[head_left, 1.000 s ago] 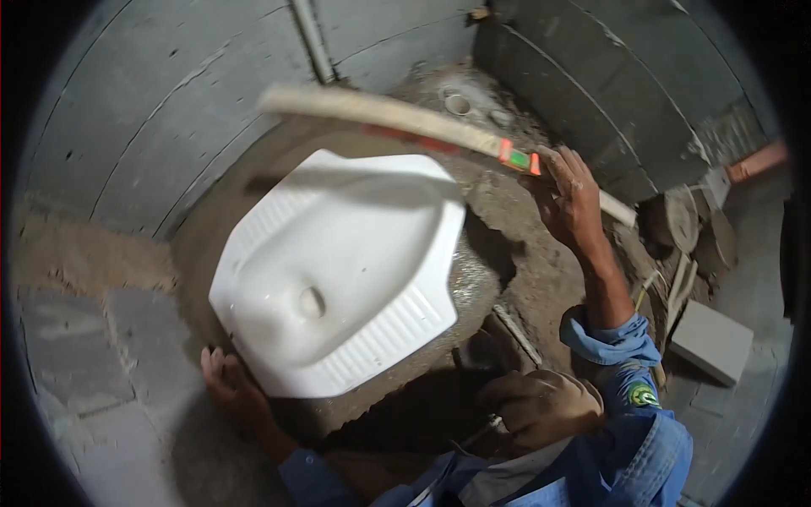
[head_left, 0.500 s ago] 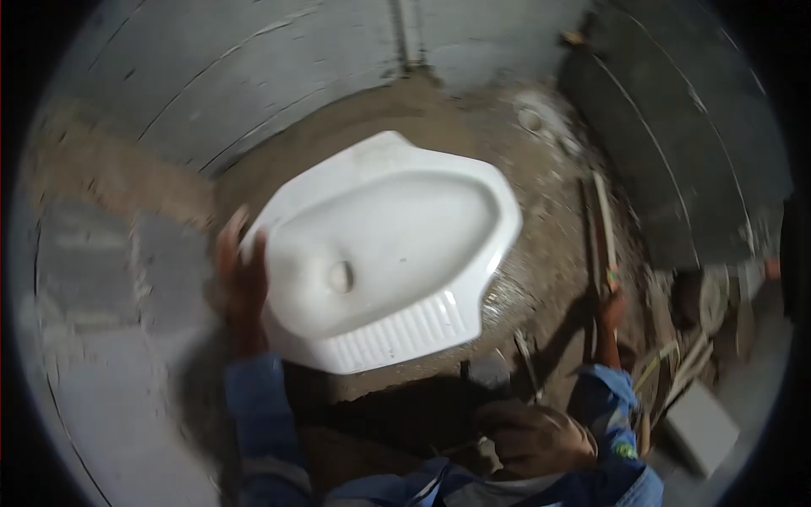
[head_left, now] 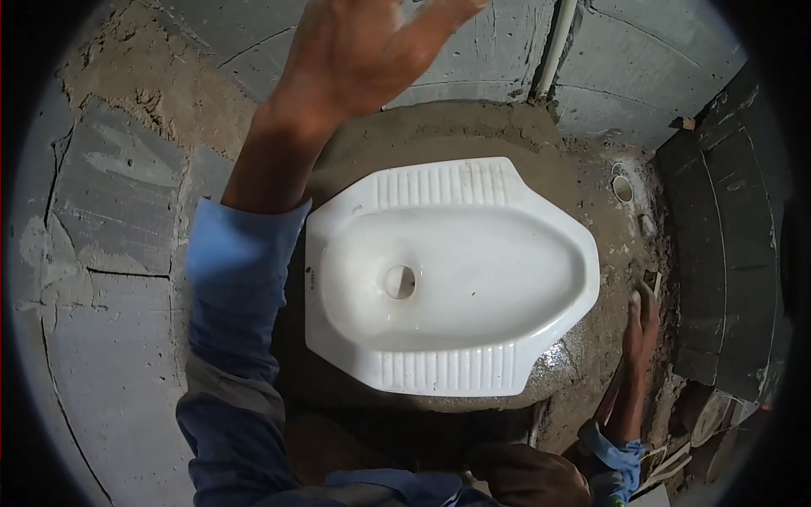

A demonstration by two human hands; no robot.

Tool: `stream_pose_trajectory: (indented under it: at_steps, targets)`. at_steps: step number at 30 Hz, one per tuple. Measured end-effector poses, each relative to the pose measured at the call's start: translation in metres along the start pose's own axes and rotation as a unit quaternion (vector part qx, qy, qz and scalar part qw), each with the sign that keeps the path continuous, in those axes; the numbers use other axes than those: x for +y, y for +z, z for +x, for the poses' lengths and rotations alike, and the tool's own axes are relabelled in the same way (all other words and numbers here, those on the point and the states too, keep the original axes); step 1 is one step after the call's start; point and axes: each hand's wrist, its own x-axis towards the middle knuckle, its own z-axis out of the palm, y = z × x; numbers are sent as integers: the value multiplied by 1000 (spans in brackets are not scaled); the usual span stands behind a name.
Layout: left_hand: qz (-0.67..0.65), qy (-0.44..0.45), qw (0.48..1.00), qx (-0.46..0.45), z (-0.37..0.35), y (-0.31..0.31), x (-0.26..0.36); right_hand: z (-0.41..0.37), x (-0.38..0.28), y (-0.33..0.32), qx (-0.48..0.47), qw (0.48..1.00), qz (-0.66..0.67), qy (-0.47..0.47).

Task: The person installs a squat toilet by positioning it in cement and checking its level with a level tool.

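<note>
Head view: I see the white ceramic squat pan [head_left: 481, 270] lying on a bed of wet grey-brown mortar [head_left: 439, 131], its oval drain hole toward the left. My left hand [head_left: 363, 63] is raised above the pan's upper-left side, in front of the grey block wall [head_left: 477, 51], thumb spread and released, though some fingers run out of frame. My right hand [head_left: 644, 325] is low beside the dark right wall [head_left: 710, 253], below the round pipe opening [head_left: 623, 188]; fingers extended, but I cannot tell whether they grasp anything.
</note>
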Motion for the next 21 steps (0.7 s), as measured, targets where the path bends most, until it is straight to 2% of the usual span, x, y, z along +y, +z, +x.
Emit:
stream_pose_trajectory:
  at_steps: [2, 3, 5, 6, 7, 8, 10, 11, 12, 16, 21]
  targets:
    - [-70, 45, 996, -18, 6, 5, 7, 12, -44, 22, -72, 995, -41, -52]
    - [-72, 43, 996, -19, 6, 9, 5, 13, -53, 34, -72, 995, -42, -50]
    - [-25, 115, 992, 34, 5, 15, -2, 15, -64, 56, -105, 992, -18, -71]
    - [-26, 116, 992, 34, -2, 13, -3, 11, -71, 66, -105, 992, -17, -70]
    - [-113, -6, 993, -43, -11, 6, 2, 7, -77, 76, -113, 992, 39, -40]
    - [-198, -127, 965, -119, -18, 5, 4, 5, -78, 82, -121, 988, 94, -10]
    - [-52, -72, 996, -26, -71, 54, -7, 4, -61, 90, -84, 994, 63, -4]
    - [-60, -72, 995, -28, -138, 107, -10, 2, -49, 91, -38, 996, 48, 60]
    - [107, -223, 924, -290, -203, 156, -16, 1, -43, 91, 7, 992, 33, 120]
    - [107, -205, 944, -235, -185, 135, -9, 0, -57, 97, 10, 989, 122, 85]
    - [29, -265, 936, -232, -190, 140, -18, 4, -71, 107, 20, 955, 295, 26]
